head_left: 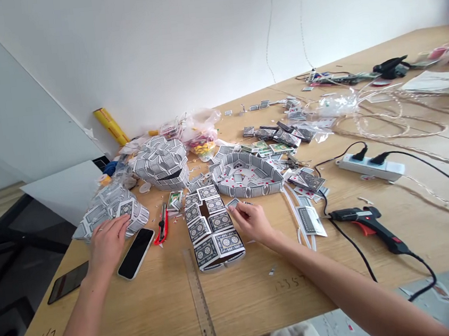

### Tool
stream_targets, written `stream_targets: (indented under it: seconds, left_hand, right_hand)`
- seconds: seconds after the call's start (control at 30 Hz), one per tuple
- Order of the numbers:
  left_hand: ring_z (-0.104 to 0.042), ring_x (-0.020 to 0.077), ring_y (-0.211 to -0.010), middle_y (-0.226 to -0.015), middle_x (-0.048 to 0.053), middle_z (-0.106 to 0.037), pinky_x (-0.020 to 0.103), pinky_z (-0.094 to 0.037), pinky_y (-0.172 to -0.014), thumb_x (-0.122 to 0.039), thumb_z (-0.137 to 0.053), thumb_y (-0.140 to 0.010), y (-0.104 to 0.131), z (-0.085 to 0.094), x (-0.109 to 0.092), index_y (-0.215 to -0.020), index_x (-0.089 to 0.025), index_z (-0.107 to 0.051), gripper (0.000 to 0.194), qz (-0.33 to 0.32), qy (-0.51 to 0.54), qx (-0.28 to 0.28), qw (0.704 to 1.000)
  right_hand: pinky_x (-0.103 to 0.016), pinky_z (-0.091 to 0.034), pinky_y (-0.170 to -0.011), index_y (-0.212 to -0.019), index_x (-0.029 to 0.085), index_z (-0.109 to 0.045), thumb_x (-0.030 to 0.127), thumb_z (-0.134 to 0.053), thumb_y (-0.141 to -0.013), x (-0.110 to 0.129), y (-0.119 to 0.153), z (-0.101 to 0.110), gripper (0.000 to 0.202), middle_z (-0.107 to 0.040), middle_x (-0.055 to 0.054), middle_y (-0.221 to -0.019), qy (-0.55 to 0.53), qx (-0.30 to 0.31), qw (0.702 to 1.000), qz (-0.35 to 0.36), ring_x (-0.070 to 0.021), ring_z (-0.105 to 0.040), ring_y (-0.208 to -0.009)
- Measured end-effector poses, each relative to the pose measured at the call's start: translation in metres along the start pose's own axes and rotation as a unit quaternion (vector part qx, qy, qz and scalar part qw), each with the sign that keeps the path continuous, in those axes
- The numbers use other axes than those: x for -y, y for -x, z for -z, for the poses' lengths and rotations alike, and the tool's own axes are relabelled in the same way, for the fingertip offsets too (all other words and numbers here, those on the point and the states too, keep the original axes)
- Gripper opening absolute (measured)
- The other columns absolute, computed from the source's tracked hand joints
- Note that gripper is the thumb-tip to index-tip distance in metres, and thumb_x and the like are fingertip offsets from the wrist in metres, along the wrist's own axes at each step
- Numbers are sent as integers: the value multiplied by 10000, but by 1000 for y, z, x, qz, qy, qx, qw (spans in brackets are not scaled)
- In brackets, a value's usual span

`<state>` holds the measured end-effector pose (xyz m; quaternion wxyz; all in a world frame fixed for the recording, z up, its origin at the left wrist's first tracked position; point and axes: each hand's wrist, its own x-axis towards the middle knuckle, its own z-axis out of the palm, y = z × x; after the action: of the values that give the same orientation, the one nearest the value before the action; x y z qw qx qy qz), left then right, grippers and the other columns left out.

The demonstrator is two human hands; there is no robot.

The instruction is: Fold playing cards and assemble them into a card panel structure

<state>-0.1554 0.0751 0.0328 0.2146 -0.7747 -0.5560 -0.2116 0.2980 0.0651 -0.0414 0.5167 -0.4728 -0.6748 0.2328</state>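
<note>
My left hand rests against the folded-card piece at the left, its fingers bent together at a patterned card; what it grips is too small to tell. My right hand is closed beside the right edge of a long structure of patterned playing cards, which has a gap in its top. Whatever the right fingertips may pinch is hidden. Behind the structure, a heart-shaped card tray holds loose cards. A domed card box stands behind and to the left.
A white-edged phone, dark phone, red cutter and clear ruler lie near my left arm. On the right are a glue gun, its cables and a power strip. Card packs lie farther back.
</note>
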Motion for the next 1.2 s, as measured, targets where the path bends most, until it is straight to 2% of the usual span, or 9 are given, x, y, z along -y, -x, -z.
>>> stream_targets:
  seconds: [0.23,0.33,0.47,0.53,0.63,0.73,0.83,1.0,1.2]
  left_hand:
    - [-769,320,-1056,-1142,109,-839,464,-520,-1042,-388,-484,-1088,-2,2,-3,-1091,-221,-783,343,27,6,-9,1000]
    - [-754,338,-1122,-1197,127,-822,484,-521,-1058,-346,-515,-1058,-3,6,-16,-1137,-215,-777,303,41,9,-26,999]
    - [-737,307,-1193,-1268,122,-787,470,-536,-1095,-292,-510,-1074,-5,12,-67,-1205,-214,-745,280,54,84,-63,993]
    - [-737,281,-1194,-1250,106,-786,454,-554,-1103,-277,-529,-1080,-5,10,-104,-1196,-220,-744,251,41,160,-51,985]
    - [-723,264,-1245,-1334,94,-758,442,-573,-1111,-285,-580,-1077,-2,-3,-158,-1247,-252,-738,234,2,249,4,969]
    - [-689,257,-1317,-1405,92,-723,442,-559,-1151,-240,-595,-1071,4,-18,-192,-1284,-268,-732,255,-47,306,20,951]
    - [-664,262,-1349,-1431,101,-703,453,-547,-1164,-198,-582,-1066,10,-28,-202,-1299,-263,-724,280,-64,340,15,938]
    - [-620,300,-1407,-1492,116,-657,498,-528,-1182,-235,-585,-1058,19,-30,-197,-1349,-261,-703,315,-60,362,35,930]
    - [-555,340,-1470,-1557,127,-594,562,-479,-1228,-317,-634,-1027,25,-27,-201,-1393,-252,-657,373,-37,386,69,919]
  right_hand:
    - [-296,-205,-527,-616,243,-307,576,-514,-1054,-5,0,-1,587,-267,72,-542,8,-23,1000,-14,-120,-218,-557]
    - [-294,-210,-529,-616,240,-310,559,-517,-1055,-7,0,-2,581,-273,74,-540,8,-28,999,-18,-117,-221,-554]
    - [-286,-249,-541,-627,228,-398,500,-551,-1057,-6,0,-3,531,-346,68,-546,4,-26,999,-19,-116,-277,-548]
    - [-279,-308,-556,-683,218,-503,463,-568,-1053,-4,0,-3,448,-463,49,-582,-1,-22,1000,-13,-125,-368,-556]
    - [-290,-426,-634,-827,204,-625,411,-593,-1043,0,0,-2,301,-638,-9,-726,-8,-20,1000,1,-165,-535,-652]
    - [-326,-492,-736,-887,204,-665,359,-596,-1041,3,0,1,229,-705,-54,-843,-10,-17,1000,19,-203,-621,-773]
    - [-358,-523,-804,-929,209,-698,323,-598,-1039,5,0,3,187,-737,-79,-919,-13,-9,999,34,-230,-658,-863]
    - [-438,-553,-941,-1068,226,-730,296,-625,-1037,8,3,4,131,-750,-114,-1098,-35,17,996,83,-281,-693,-1060]
    - [-564,-496,-1078,-1222,262,-720,333,-661,-1006,16,7,7,234,-724,-127,-1334,-41,104,983,148,-340,-668,-1221]
